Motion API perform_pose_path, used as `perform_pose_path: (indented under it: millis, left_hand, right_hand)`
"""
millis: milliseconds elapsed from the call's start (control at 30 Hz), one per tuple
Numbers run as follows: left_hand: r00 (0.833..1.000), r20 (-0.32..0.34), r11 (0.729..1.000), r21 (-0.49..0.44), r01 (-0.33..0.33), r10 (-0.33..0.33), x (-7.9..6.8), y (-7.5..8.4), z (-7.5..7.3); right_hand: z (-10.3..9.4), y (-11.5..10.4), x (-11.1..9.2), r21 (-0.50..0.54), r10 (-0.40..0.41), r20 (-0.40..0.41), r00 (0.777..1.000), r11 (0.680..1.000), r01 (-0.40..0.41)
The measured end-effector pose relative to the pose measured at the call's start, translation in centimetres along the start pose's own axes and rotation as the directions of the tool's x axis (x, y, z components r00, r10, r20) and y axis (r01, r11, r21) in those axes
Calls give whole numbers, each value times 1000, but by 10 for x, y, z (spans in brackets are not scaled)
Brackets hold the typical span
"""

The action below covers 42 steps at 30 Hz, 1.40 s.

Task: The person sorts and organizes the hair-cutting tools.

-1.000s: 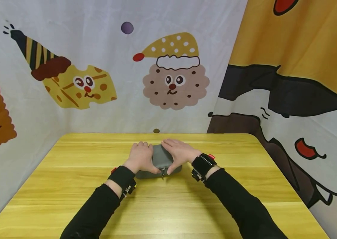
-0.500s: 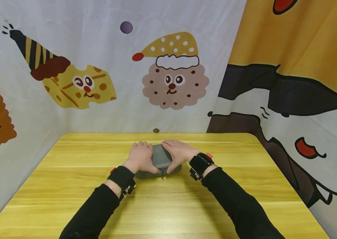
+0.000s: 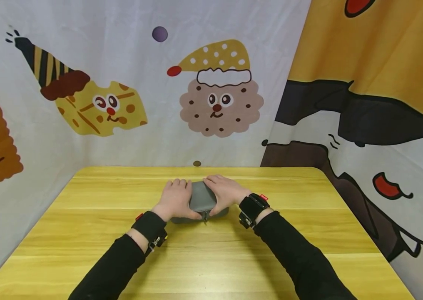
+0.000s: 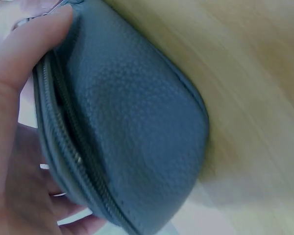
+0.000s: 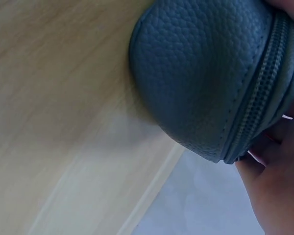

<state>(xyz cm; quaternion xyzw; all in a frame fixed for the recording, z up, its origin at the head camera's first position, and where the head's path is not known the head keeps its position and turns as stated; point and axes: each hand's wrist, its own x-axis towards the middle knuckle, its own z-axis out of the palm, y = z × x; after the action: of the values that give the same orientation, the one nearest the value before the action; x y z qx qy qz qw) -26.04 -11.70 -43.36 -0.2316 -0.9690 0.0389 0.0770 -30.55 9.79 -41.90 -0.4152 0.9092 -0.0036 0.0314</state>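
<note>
A grey pebbled-leather zip pouch [image 3: 202, 196] lies on the table, its zipper pull dangling at the front in the head view. My left hand [image 3: 175, 201] grips its left end, thumb along the front edge and fingers over the far side. From the right, my right hand [image 3: 228, 193] holds the other end in the same way, so the thumbs nearly meet at the zipper pull. In the left wrist view, the zipper [image 4: 71, 142] runs along the edge with a narrow dark gap beside it. On the right end the zipper teeth [image 5: 259, 93] look closed. The pouch's inside is hidden.
The wood-grain table [image 3: 204, 266] has rounded far corners. Behind and beside it hangs a curtain [image 3: 151, 146] printed with cartoon food figures. Black straps with small devices sit on both wrists.
Both hands keep their grip on the pouch, which stays in place. The left wrist and forearm have shifted slightly left.
</note>
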Motion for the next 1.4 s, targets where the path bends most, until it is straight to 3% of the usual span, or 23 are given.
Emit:
perform_pose_path:
  millis: [267,433,700,1100,1400]
  left_hand:
    - [997,-68,982,-180,-56,44,-17,-9,-11]
    - [989,-142,977,-199,-76,48,-23,-11,-14]
    - [979,-203,975,-209,-74,31,-31,-13,-13]
    - [976,-214,969,-247,-17,-38,-37,-12,-12]
    - [943,-325,961,-276,-18,-76,-43,-6,-16]
  right_hand:
    - [6,4,-3,5,28,-34,999,1000,-28]
    - [9,4,-5,0,48,-56,997,999,-48]
    - [14,1,-6,-52,92,-113,989,994,-98]
    - [17,-10,-5,-54,224,-112,968,971,-231]
    - [17,-16,-2,-59,310,-104,945,947,-317]
